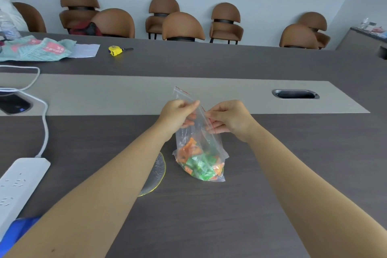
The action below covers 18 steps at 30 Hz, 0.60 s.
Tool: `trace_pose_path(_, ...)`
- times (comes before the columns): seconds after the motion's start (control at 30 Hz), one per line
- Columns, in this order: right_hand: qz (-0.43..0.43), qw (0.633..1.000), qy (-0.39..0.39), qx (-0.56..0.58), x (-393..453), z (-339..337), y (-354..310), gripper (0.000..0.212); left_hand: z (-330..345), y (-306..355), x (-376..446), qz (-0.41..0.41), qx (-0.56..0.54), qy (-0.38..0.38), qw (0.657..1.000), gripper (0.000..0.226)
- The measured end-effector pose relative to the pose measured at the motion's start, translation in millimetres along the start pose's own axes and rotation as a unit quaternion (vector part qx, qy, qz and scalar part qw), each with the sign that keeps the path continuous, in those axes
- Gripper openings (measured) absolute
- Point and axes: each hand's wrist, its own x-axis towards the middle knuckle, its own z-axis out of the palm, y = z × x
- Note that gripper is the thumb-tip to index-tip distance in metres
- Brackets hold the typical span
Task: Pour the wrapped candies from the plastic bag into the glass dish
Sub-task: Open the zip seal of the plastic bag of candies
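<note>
A clear plastic zip bag (199,138) stands upright on the dark table, its bottom resting on the surface. Orange and green wrapped candies (199,163) fill its lower part. My left hand (178,113) pinches the bag's upper edge from the left. My right hand (228,119) pinches the red-lined zip edge from the right. The glass dish (157,174), clear with a yellow-green rim, lies on the table just left of the bag, mostly hidden under my left forearm.
A white power strip (18,186) with its cable lies at the left edge. A blue object (18,228) shows at the bottom left. Far back on the table are a yellow tool (115,50) and a green cloth (35,48). A cable port (295,94) sits at the right. Brown chairs line the wall.
</note>
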Motion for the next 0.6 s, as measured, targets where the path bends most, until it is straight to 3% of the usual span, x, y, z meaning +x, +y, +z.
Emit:
trace_pose_path(0.1,0.009,0.999,-0.022,0.023,-1.0,2.0,5.6,0.014,0.2,2.7,-9.4,-0.054,-0.040,-0.078,0.995,0.027)
trace_pose_path(0.23,0.014,0.999,-0.046,0.025,-4.6,22.2,15.1,0.024,-13.6,-13.4,-20.4,-0.071,-0.045,-0.090,0.992,0.017)
trace_pose_path(0.37,0.016,0.999,-0.035,0.030,-4.2,21.9,14.1,0.015,-15.2,-12.0,-20.0,-0.062,-0.054,-0.100,0.992,0.008)
trace_pose_path(0.6,0.016,0.999,-0.018,0.048,-3.7,21.5,14.5,0.021,-15.2,-10.2,-14.5,-0.048,-0.073,-0.098,0.991,0.017)
